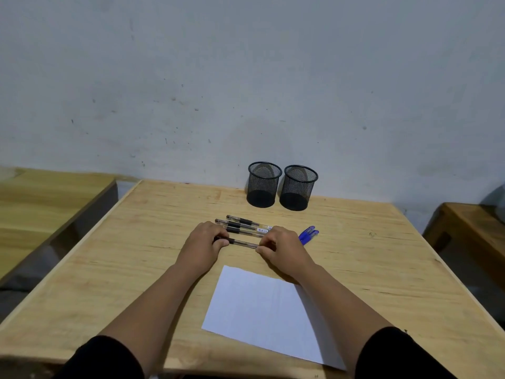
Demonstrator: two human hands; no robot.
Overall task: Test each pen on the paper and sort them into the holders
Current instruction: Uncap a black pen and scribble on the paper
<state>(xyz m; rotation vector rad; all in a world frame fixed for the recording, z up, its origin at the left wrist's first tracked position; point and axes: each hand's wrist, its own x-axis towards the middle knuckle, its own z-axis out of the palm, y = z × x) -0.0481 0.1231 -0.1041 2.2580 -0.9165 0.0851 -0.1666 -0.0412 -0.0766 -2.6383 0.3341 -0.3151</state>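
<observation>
- Where the two black sleeves (103,356) enter at the near edge, both bare forearms reach forward over the wooden table (109,269); a white sheet of paper (262,310) lies flat between them, under the right forearm at its right edge
- Beyond the paper, the left hand (203,242) and the right hand (284,248) each pinch one end of a clear-barrelled pen with a dark grip (243,243); the pen lies level, crosswise, at or just above the table; fingers of both hands are curled in around its ends
- Just behind it, three more clear pens (246,227) lie side by side on the table, roughly parallel; two blue pens (308,234) stick out past the right hand, angled away
- Farther back, near the wall (246,77), two black mesh holders (264,184) stand upright, just beside each other; both look empty
</observation>
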